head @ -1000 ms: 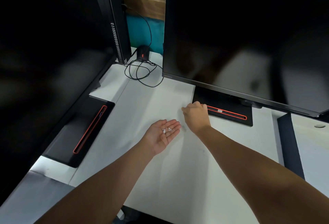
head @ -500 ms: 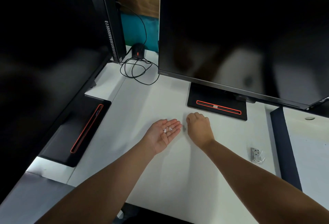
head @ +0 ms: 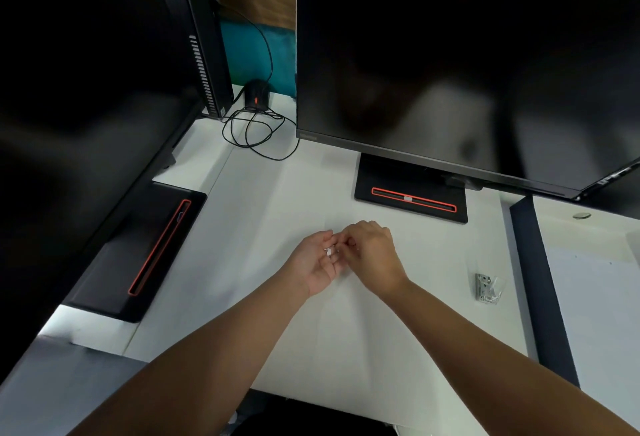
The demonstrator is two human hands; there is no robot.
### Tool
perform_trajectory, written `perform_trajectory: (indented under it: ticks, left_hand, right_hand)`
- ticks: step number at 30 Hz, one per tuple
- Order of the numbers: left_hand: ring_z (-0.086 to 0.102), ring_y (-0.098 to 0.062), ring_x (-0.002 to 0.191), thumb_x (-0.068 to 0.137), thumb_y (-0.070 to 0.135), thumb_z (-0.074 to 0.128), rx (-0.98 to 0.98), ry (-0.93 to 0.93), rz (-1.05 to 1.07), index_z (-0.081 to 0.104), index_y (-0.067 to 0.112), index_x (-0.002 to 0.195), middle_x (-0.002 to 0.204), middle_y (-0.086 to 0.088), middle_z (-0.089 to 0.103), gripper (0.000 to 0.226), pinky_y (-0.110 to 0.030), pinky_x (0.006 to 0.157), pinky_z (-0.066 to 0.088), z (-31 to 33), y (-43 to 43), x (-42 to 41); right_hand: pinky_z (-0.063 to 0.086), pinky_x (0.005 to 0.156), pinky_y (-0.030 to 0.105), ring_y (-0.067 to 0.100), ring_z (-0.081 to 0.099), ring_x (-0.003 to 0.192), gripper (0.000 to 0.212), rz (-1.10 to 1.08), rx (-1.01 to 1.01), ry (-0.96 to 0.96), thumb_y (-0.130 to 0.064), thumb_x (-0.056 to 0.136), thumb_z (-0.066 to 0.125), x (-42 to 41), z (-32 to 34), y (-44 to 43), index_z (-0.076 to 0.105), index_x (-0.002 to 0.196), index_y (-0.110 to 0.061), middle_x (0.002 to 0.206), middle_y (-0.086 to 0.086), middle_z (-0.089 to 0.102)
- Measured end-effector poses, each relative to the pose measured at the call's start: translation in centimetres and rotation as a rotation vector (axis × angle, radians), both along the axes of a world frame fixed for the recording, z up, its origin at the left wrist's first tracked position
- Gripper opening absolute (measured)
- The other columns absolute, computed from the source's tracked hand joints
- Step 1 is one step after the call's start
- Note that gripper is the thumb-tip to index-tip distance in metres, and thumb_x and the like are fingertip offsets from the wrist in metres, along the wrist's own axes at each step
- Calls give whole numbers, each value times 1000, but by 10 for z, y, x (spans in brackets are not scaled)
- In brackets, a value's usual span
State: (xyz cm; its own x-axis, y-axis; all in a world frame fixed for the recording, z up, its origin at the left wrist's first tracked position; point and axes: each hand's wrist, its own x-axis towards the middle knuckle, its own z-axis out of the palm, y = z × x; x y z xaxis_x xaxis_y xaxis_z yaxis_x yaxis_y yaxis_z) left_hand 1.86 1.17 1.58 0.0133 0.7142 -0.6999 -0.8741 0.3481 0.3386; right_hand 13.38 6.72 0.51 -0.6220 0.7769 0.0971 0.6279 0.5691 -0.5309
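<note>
My left hand (head: 311, 264) lies palm up just above the white desk (head: 346, 338), fingers loosely curved, with several small silvery-white pieces (head: 329, 251) resting on its fingers. My right hand (head: 375, 255) is palm down right beside it. Its curled fingertips are bunched together over the left palm, pinching at the small pieces. The back of the right hand hides the fingertips themselves.
A large dark monitor (head: 450, 55) stands behind on a black base (head: 412, 198) with a red-lined slot. A second monitor (head: 86, 89) and its base (head: 145, 248) stand at left. A coiled black cable (head: 256, 131) lies at the back. A clear bag of metal parts (head: 486, 288) lies at right, beside a dark divider strip (head: 540, 280).
My right hand has come back from the desk near the monitor base to my left palm. The left fingers have curved in slightly. The view has tilted, showing the bag of parts.
</note>
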Motion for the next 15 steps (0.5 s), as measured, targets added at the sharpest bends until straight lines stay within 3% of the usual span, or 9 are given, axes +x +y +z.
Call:
perform_trajectory:
  ticks: [3, 7, 11, 15]
  left_hand:
    - [65, -12, 48, 99, 14, 39, 23, -5, -10, 53, -1, 116, 54, -5, 65, 26, -24, 64, 57, 2, -2, 2]
    - [70, -17, 57, 98, 12, 40, 29, -29, 7, 60, -4, 99, 68, -11, 72, 25, -26, 55, 58, 4, -10, 2]
    - [72, -25, 86, 98, 14, 43, 28, -48, -29, 61, -8, 107, 94, -19, 72, 30, -35, 79, 58, -1, -22, 4]
    - [70, -28, 90, 97, 13, 45, 1, -101, -28, 62, -9, 103, 93, -21, 72, 29, -35, 83, 58, -1, -32, 5]
  right_hand:
    - [29, 77, 26, 18, 53, 85, 10, 10, -8, -3, -11, 84, 60, 1, 1, 0, 69, 85, -15, 81, -2, 63]
    - [41, 81, 28, 16, 52, 83, 21, 70, -45, 90, -5, 82, 53, 7, 2, -1, 70, 88, -15, 84, -2, 64]
    - [41, 84, 23, 16, 52, 94, 22, -88, -152, 208, 4, 84, 51, 9, 3, 5, 66, 95, -8, 96, 0, 62]
    - [35, 105, 30, 25, 50, 123, 33, -85, -125, -9, -2, 92, 48, 13, -14, 21, 59, 123, -5, 129, 10, 59]
